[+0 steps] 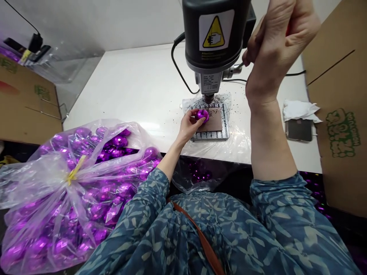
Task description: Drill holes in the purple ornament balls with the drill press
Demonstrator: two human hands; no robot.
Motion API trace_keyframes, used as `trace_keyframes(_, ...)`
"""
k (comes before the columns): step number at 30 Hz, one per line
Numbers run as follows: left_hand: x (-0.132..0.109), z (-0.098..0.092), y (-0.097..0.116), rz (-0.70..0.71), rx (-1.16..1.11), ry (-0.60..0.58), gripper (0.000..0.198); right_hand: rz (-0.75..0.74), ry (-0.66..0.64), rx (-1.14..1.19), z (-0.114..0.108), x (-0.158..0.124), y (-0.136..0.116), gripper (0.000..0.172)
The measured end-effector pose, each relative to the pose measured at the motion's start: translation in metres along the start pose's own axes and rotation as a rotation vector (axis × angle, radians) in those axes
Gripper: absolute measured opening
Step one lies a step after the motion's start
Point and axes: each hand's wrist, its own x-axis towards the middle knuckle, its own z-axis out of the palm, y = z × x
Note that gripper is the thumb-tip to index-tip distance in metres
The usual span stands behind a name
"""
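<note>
My left hand (189, 125) grips a shiny purple faceted ball (202, 115) between thumb and fingers. It holds the ball over a brown board (214, 120) on the slotted metal base (224, 135) of a small drill press (216, 36). The drill chuck (208, 98) is just above and behind the ball; whether a bit touches the ball cannot be made out. Raised at the upper right, my right hand (279, 46) is closed around the press's feed lever (241, 65). Most of the lever is hidden by the hand. Dark shavings lie scattered around the base.
A large clear bag (77, 172) of purple balls, tied with a yellow strip, bulges at the left. Cardboard boxes (341, 114) flank the white table (129, 88). A phone (299, 130) and white tissue (301, 110) lie at the right. A black cord runs behind the press.
</note>
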Motion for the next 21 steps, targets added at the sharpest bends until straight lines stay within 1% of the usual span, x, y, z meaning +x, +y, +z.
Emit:
trace_keyframes(2,-0.001,0.001,0.001,0.038,0.067,-0.001,0.052,-0.003,-0.010,-0.009,-0.001,0.001,0.001,0.067)
trace_keyframes(6,-0.006,0.005,0.007,0.174,0.183,-0.016,0.048,-0.003,-0.040,-0.034,0.000,0.002,0.003,0.067)
trace_keyframes(9,-0.008,0.011,0.011,0.251,0.263,-0.008,0.046,-0.001,-0.022,-0.054,0.000,0.002,0.003,0.072)
trace_keyframes(11,-0.008,0.017,0.011,0.281,0.274,0.003,0.046,-0.005,-0.007,-0.058,0.001,0.001,0.003,0.072)
trace_keyframes(13,-0.007,0.023,0.009,0.286,0.246,0.013,0.047,-0.010,-0.012,-0.057,0.000,0.001,0.003,0.072)
trace_keyframes(16,-0.006,0.030,0.004,0.237,0.187,0.042,0.049,-0.017,-0.035,-0.049,-0.001,0.002,0.002,0.073)
trace_keyframes(18,-0.006,0.032,0.000,0.214,0.177,0.062,0.049,-0.023,-0.033,-0.038,0.000,0.003,0.003,0.072)
trace_keyframes(21,-0.006,0.031,-0.002,0.233,0.185,0.065,0.049,-0.037,0.010,-0.032,0.002,0.001,0.003,0.071)
